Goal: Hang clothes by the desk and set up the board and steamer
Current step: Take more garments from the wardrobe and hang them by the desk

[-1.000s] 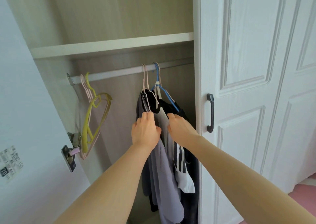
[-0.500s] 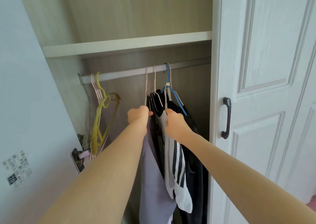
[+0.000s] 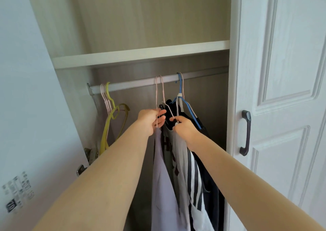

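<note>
Far left is the open wardrobe door (image 3: 35, 107), inside face to the camera, with a blurry printed label (image 3: 17, 192) low down and a metal hinge (image 3: 88, 155) at its edge. Just past that on the rail (image 3: 134, 84) there's a bunch of empty hangers (image 3: 112, 112) — one yellow, a few pale pink — hanging well apart from the clothes.

The left hand (image 3: 151, 120) is up just under the rail, fingers loosely curled round the thin neck of a pink hanger (image 3: 156, 93) that carries a lilac garment (image 3: 164, 177), hook on the rail. Right beside it the right hand (image 3: 184, 129) has its fingers curled in tight, pinching the white striped top (image 3: 195, 186) at the collar where another pale hanger wire comes down — can't tell if the wire is in the pinch too.

Behind that hangs a blue hanger (image 3: 187, 105) with a dark garment (image 3: 213, 186), squeezed up against the closed door (image 3: 282, 72) with its dark handle (image 3: 245, 133). A shelf (image 3: 141, 55) sits close above the rail, and both forearms cover the lower part of the wardrobe.
</note>
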